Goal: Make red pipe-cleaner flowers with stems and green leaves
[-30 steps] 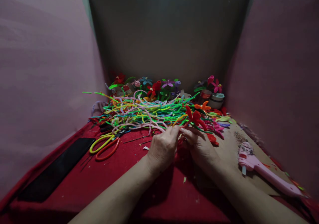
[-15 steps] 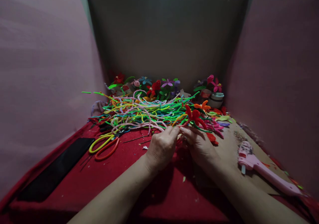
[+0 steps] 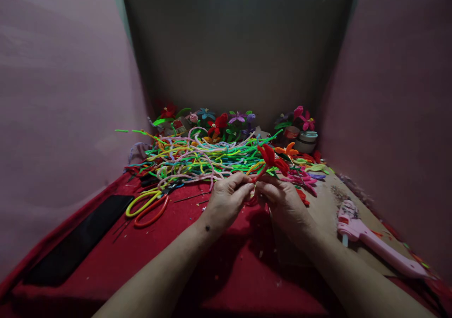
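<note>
So left hand (image 3: 226,196) and right hand (image 3: 286,200) are both pinching the stem (image 3: 260,173) of a red flower (image 3: 280,165), petals (image 3: 268,155) just past the fingertips (image 3: 244,177). Petals look done, stem probably isn't. Loose fuzzy wires (image 3: 212,158) beyond the hands, then finished-looking flowers (image 3: 237,117) behind those.

Left hand (image 3: 226,200), just in front of the pile of fuzzy stems (image 3: 208,155): no longer curls knuckles-up as a fist; now rolls its thumb side into view, stretches thumb and fingers toward the right hand (image 3: 287,207), and bares a dark spot (image 3: 207,228) at the wrist. Right hand, in front of the pile's right end: bends its fingers more tightly. Red flower (image 3: 269,155), overlapping the pile's right end: leans slightly farther in toward the pile's middle and presents its petals at a new angle.
</note>
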Available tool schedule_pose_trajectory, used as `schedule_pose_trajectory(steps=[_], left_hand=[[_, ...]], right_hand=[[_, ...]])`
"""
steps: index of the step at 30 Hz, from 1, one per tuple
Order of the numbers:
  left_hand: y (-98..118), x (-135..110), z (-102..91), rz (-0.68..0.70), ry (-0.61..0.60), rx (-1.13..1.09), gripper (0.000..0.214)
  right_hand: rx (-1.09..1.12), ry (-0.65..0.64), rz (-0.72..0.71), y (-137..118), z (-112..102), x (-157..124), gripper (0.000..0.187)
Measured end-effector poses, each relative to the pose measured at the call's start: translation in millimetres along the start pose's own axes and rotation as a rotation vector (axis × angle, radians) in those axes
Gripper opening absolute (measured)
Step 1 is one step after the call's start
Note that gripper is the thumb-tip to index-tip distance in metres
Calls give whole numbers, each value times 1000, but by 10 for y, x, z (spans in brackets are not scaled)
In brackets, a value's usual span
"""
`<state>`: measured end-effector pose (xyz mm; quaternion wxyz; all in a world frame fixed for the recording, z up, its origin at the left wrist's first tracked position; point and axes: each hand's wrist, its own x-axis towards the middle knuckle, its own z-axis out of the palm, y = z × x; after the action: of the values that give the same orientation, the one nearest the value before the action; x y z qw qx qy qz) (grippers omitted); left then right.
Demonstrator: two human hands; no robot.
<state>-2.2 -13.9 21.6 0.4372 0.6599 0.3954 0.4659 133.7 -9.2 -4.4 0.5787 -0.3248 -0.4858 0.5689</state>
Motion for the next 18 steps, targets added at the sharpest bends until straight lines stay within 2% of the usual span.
schedule_pose_trajectory(steps=[5, 9, 12, 15, 18], left_hand=[[63, 8, -23, -217, -60, -245, 11], [41, 22, -84, -268, -160, -382, 14], [23, 32, -130, -316, -233, -462, 15], [19, 42, -163, -369, -298, -514, 16], [23, 48, -177, -398, -324, -529, 16]], right_hand=[[10, -46, 15, -63, 32, 6, 7], [115, -134, 38, -97, 81, 8, 7], [207, -160, 88, -48, 34, 13, 5], [213, -183, 102, 22, -38, 28, 18], [158, -174, 78, 18, -37, 35, 18]])
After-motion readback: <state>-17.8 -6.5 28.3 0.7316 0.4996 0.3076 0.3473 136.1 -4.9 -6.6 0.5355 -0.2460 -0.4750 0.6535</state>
